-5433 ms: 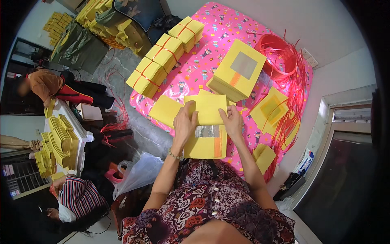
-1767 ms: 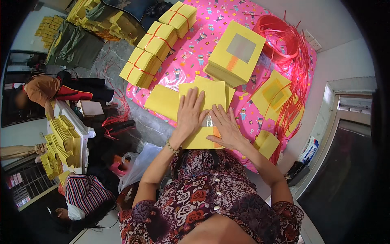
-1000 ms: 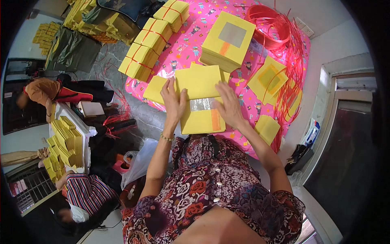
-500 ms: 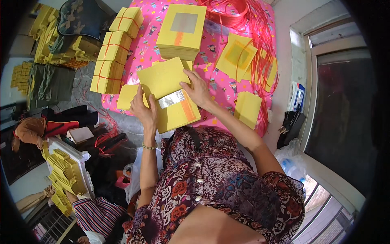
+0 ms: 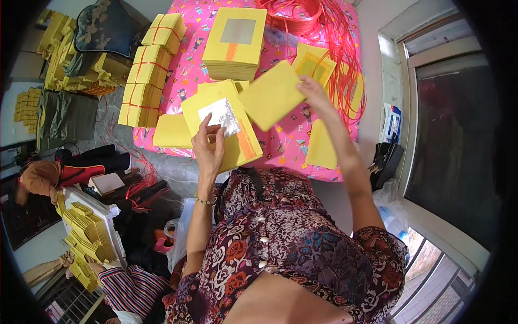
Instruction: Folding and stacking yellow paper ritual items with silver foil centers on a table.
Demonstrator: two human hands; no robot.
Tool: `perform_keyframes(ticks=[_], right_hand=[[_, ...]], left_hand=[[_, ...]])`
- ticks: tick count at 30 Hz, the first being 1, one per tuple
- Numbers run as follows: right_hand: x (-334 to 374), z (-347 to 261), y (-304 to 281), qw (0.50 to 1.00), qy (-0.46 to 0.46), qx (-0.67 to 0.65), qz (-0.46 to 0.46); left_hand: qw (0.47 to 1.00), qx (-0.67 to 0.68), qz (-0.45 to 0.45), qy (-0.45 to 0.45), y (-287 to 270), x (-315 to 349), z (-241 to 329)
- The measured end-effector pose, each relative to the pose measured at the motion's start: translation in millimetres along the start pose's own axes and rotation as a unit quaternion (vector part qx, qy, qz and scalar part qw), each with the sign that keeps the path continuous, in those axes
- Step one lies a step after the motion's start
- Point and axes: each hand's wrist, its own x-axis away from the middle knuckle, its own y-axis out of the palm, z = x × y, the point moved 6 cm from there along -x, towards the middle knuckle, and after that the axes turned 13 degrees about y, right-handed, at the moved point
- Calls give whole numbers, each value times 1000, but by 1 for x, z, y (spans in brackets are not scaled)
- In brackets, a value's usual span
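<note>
- The plain yellow paper packet [image 5: 272, 96] is raised above the table [image 5: 280, 154], right of centre; the right hand [image 5: 315, 92], a little blurred, grips its right edge between thumb and fingers.
- Just left, a windowed yellow packet [image 5: 239, 150] with an orange strip lies tilted near the person; the left hand [image 5: 209, 146] rests on it with parted, bent fingers, gripping nothing visible.
- More yellow packets lie beneath and to the left.
- Farther off, a tall windowed stack [image 5: 233, 59] shows no tie.
- At far left, three bundles [image 5: 143, 102] bear crossed red strips, so their tying looks done; the tall stack and the packets at hand look unfinished, the work seemingly part-way.
- At far right lie a red strip coil [image 5: 302, 24] and loose yellow pieces [image 5: 321, 146].
- Away left, another person's striped sleeve [image 5: 129, 289] is beside piled yellow packets [image 5: 89, 232].
</note>
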Motion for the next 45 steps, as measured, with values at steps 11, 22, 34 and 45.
perform_keyframes(ticks=[11,22,34,45], right_hand=[[78,60,-136,940,221,159,-207],[60,128,-169,961,150,219,-80],[59,127,-159,939,160,294,-77],[70,110,-133,791,-5,599,125]], left_hand=[[999,6,-23,48,1,22,-22],[997,-5,-33,64,2,18,-22],[996,-25,-45,72,1,19,-19],[996,-4,-48,74,1,18,-25]])
